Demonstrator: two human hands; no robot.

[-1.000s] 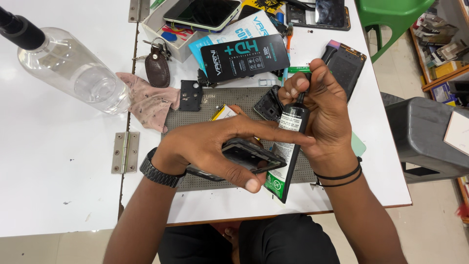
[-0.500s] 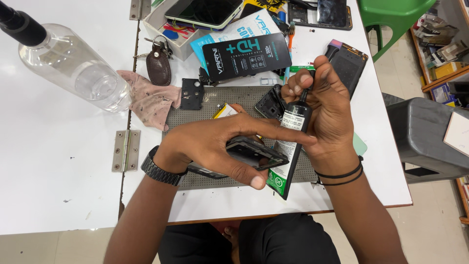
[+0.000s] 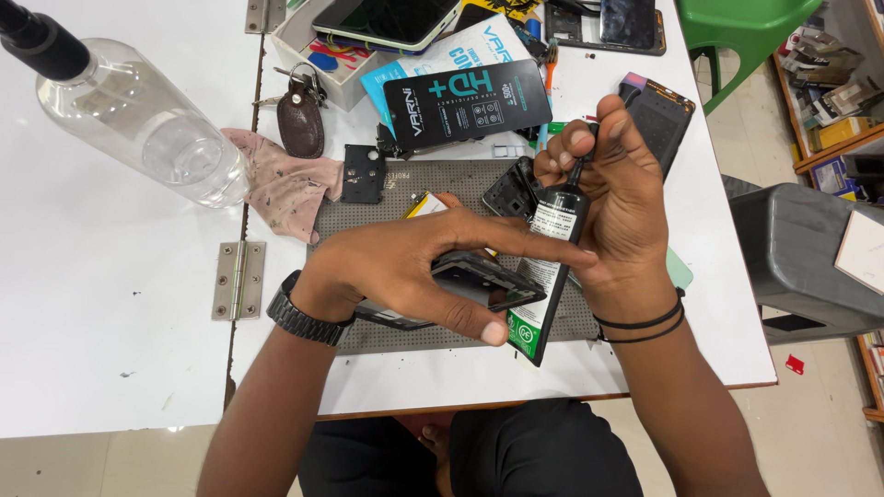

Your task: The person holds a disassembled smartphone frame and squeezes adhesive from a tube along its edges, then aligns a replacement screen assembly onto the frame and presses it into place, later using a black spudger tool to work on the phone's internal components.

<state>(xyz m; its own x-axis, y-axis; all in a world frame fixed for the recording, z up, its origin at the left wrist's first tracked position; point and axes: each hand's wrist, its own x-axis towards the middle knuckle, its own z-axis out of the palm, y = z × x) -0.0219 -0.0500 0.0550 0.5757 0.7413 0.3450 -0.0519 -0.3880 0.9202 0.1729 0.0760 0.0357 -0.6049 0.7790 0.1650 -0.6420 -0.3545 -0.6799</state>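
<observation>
little has shifted: left hand (image 3: 414,267) grips the phone frame (image 3: 479,287), right hand (image 3: 617,198) pinches the glue tube (image 3: 559,219).

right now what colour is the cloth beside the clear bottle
Pale pink with dark stains, seen in the head view.

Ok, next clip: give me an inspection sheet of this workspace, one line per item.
Surface: white table with a grey work mat; metal hinges join the table tops.
Job's things: dark phone frame held over the mat; small black tube with a white label.
Clutter: clear bottle, pink cloth, brown key fob, black box, phones, loose phone parts.
Grippers: left hand grips the phone frame; right hand holds the tube, fingertips on its cap.
Cables: nothing seen.
Surroundings: green chair, grey stool, shelves with boxes.
</observation>
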